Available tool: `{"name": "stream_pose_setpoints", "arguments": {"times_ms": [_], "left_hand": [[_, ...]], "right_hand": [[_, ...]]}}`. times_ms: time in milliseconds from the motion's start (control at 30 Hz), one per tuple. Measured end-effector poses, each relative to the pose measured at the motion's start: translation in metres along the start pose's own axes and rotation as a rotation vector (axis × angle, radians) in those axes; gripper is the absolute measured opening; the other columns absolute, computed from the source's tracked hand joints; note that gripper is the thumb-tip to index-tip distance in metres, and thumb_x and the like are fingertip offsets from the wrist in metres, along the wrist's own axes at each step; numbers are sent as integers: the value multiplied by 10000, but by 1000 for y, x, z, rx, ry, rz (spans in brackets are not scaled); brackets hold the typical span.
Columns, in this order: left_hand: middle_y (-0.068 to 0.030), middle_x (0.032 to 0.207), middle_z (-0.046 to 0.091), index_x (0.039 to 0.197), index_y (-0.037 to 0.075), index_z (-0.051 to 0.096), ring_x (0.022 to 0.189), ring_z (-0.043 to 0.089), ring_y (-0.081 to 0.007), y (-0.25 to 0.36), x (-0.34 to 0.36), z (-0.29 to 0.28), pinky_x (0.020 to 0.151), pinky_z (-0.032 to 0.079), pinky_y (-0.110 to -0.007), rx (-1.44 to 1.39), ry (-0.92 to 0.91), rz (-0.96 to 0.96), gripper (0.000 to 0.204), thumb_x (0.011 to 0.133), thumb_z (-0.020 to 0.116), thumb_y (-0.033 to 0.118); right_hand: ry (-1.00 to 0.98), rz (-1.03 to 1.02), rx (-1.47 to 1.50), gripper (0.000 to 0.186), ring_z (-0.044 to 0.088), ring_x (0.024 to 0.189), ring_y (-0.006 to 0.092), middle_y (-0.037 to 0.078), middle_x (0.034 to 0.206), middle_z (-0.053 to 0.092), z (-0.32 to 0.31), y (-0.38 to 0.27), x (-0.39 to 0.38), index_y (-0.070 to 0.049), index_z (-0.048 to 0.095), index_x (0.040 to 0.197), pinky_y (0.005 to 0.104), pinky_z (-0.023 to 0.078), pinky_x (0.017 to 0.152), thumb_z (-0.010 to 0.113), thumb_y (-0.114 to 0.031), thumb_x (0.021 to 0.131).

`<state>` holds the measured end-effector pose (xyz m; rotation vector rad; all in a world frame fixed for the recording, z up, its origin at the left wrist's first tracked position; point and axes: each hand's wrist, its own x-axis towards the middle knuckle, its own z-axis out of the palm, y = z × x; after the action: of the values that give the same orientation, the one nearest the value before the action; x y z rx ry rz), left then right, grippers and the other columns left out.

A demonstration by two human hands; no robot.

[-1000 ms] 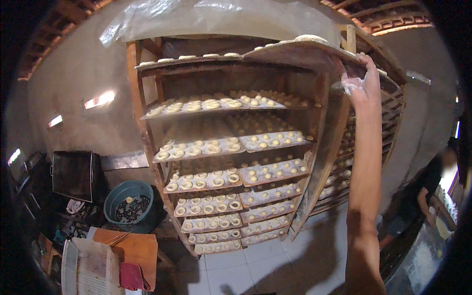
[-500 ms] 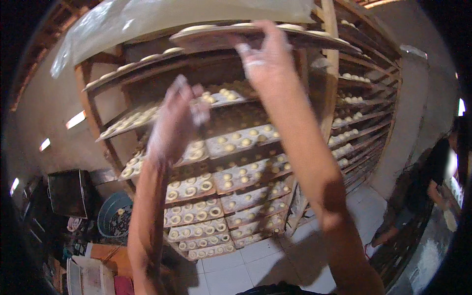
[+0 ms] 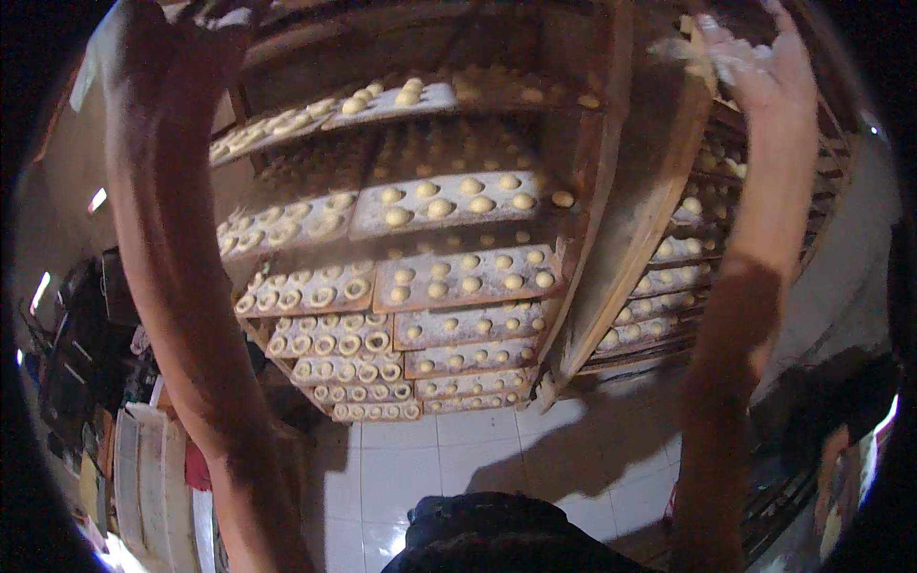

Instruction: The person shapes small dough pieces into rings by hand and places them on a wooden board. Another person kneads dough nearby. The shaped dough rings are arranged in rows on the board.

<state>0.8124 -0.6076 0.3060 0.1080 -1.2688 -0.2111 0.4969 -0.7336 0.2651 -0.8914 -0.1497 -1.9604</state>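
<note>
Both my arms reach up, with the hands near the upper edge of the view. My left hand [image 3: 177,48] is dark at the top left; its fingers are partly cut off, so any grip is hidden. Flour whitens my right hand [image 3: 764,72], whose fingers are apart beside a wooden post [image 3: 683,143], with nothing visible in them. Between my arms stands a wooden rack of floured boards. Round dough balls [image 3: 439,207] sit on the right-hand boards, and dough rings [image 3: 325,292] on the left-hand ones. The uppermost boards are dim or out of view.
Behind my right forearm, a second rack section carries more dough balls [image 3: 635,332]. White floor tiles [image 3: 478,444] lie below the rack. A pale plastic crate [image 3: 143,458] stands at lower left. Part of another person's arm [image 3: 831,477] shows at lower right.
My view has tilted and come closer to the rack. My hands have moved up and farther apart. The dough-laden board that was above my right hand is out of view.
</note>
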Motion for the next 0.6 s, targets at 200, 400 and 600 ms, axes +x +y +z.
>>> {"name": "stream_pose_setpoints", "arguments": {"times_ms": [200, 400, 600], "left_hand": [[-164, 995, 505, 1003, -5, 497, 974, 522, -315, -25, 29, -4, 880, 522, -485, -44, 83, -121, 249, 808, 572, 131], [-172, 921, 504, 934, -17, 482, 893, 535, -328, -60, 56, -23, 831, 538, -504, -124, 189, -240, 171, 803, 513, 89], [-182, 864, 508, 889, -26, 468, 827, 547, -337, -105, 109, -48, 793, 550, -519, -160, 214, -307, 125, 805, 473, 65]], "right_hand": [[57, 69, 241, 770, 374, 1241, 360, 178, 1431, 239, -13, 30, 81, -40, 239, 1407, 443, 462, 966, 678, -283, 823], [-303, 184, 376, 403, 505, 1099, 362, 223, 1255, 381, -29, 109, 173, 81, 436, 1149, 511, 494, 971, 629, -29, 813], [-258, 161, 355, 394, 537, 1018, 310, 179, 1115, 454, -5, 155, 177, 67, 417, 1113, 421, 563, 874, 620, -101, 820]]}}
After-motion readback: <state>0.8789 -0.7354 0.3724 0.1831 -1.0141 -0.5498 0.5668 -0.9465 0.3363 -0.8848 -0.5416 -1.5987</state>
